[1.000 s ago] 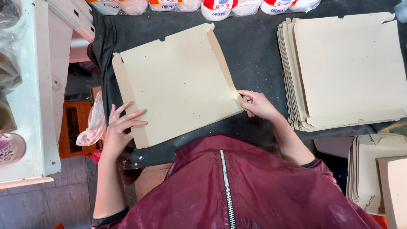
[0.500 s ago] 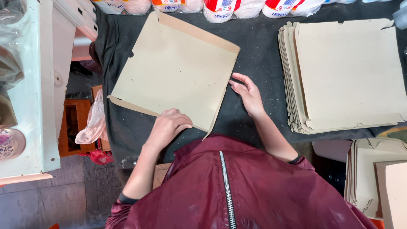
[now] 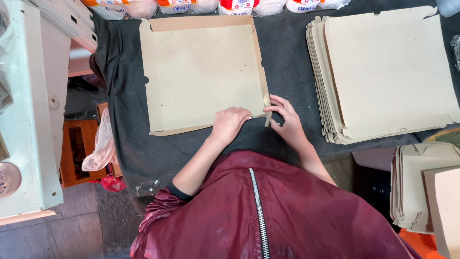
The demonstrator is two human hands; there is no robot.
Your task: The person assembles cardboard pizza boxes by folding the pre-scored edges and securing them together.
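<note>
I am looking down at the left hand [image 3: 230, 123], which is lying knuckles-up on the near right part of a flat cardboard box blank [image 3: 201, 76]; its fingers are curling loosely together and pressing the sheet down, not gripping anything. The right hand [image 3: 283, 121] is sitting just beside it at the blank's near right corner, with its fingers [image 3: 278, 101] spreading a little and thumb and forefinger pinching the small corner tab [image 3: 266, 106] where the right side flap is standing up. The two hands are nearly touching at that corner.

The blank is lying flat on a dark grey cloth-covered table [image 3: 287, 57], its far flap folding up toward the row of white plastic packages [image 3: 239, 5] along the far edge. Well apart to the right, a stack of unfolded cardboard blanks [image 3: 388, 72] is resting on the same cloth. Beyond the table's near right corner, a second pile of cardboard pieces [image 3: 424, 192] is sitting lower down.

I am seeing the person's maroon zip jacket [image 3: 268, 211] filling the near foreground. To the left, a white metal cabinet [image 3: 28, 105] is standing beside the table, with an orange wooden crate [image 3: 79, 153] and a crumpled clear plastic bag [image 3: 99, 146] between them, over a grey tiled floor [image 3: 57, 235].
</note>
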